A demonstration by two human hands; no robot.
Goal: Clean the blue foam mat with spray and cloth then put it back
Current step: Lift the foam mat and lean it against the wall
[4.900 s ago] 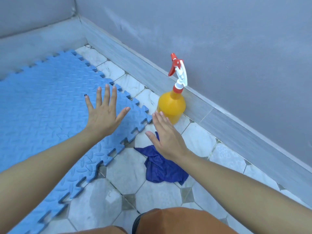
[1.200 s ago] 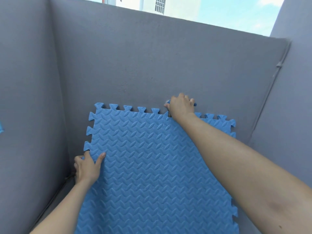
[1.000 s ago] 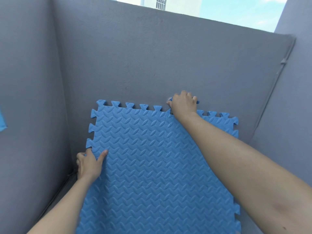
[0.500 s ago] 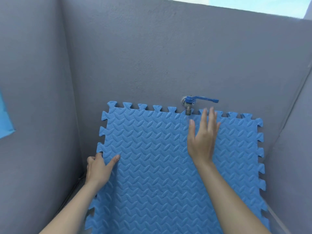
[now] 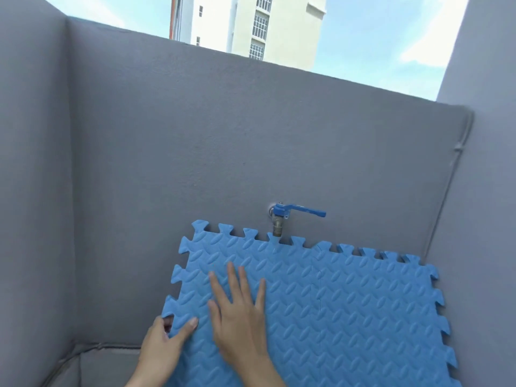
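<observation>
The blue foam mat (image 5: pixel 349 308), two interlocked puzzle-edged tiles, stands upright leaning against the grey wall (image 5: pixel 195 152). My left hand (image 5: pixel 164 347) grips its left edge, thumb on the front face and fingers behind. My right hand (image 5: pixel 240 311) lies flat on the mat's face with fingers spread and straight, just right of the left hand. The spray bottle and cloth are out of view.
A brass tap with a blue lever handle (image 5: pixel 282 217) sticks out of the wall just above the mat's top edge. Grey walls enclose the corner on the left, back and right. A thin pipe (image 5: pixel 446 196) runs down the right corner. A grey ledge (image 5: pixel 92 361) lies at bottom left.
My right hand let go of the mat's top edge, revealing the tap, and moved down-left to press flat on the face. The left hand keeps its grip. The view tilted up.
</observation>
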